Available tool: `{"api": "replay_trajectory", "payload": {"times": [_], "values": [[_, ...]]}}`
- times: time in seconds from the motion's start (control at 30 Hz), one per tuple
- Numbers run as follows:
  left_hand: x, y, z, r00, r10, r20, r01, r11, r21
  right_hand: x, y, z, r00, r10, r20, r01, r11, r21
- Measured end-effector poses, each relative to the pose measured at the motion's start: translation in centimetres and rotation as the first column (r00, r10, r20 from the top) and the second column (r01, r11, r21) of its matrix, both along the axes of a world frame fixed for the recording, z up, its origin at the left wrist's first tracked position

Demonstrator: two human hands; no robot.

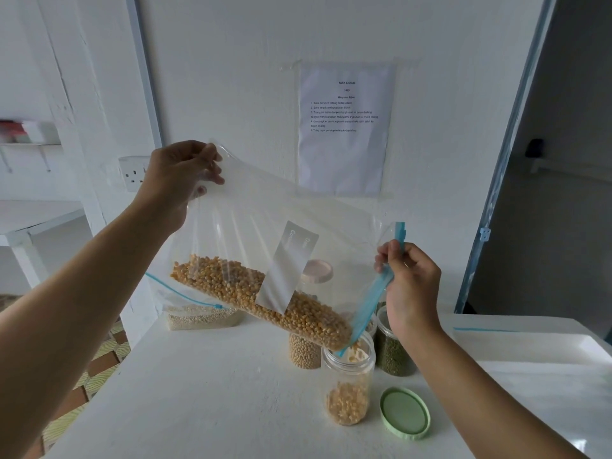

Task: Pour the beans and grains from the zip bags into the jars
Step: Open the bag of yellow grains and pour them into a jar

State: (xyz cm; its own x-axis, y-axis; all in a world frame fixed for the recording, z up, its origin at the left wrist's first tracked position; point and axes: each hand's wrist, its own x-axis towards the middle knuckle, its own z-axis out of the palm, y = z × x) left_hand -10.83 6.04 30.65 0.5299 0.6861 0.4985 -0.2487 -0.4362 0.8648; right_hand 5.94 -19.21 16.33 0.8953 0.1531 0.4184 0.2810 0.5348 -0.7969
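Plastic zip bag (265, 223), pinched at opposite edges by left hand (175, 180) and right hand (410, 286), tips into jar (347, 385).

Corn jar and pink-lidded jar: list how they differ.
The corn jar is open, its mouth under the pouring corner of the zip bag; the pink-lidded jar is capped. The corn jar holds yellow kernels, filling only its lower part; the pink-lidded jar holds paler round beans. The corn jar stands nearer; the pink-lidded jar sits behind it, partly hidden by the bag. Both are clear jars, upright on the white table.
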Motion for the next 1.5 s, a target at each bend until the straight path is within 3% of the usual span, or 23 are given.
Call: {"api": "replay_trajectory", "payload": {"times": [1.5], "values": [[0.02,-0.47,0.84,1.0,0.003,-0.001,-0.003,1.0,0.018,0.1,0.27,0.27,0.999,0.032,-0.003,-0.032,0.999,0.023]]}}
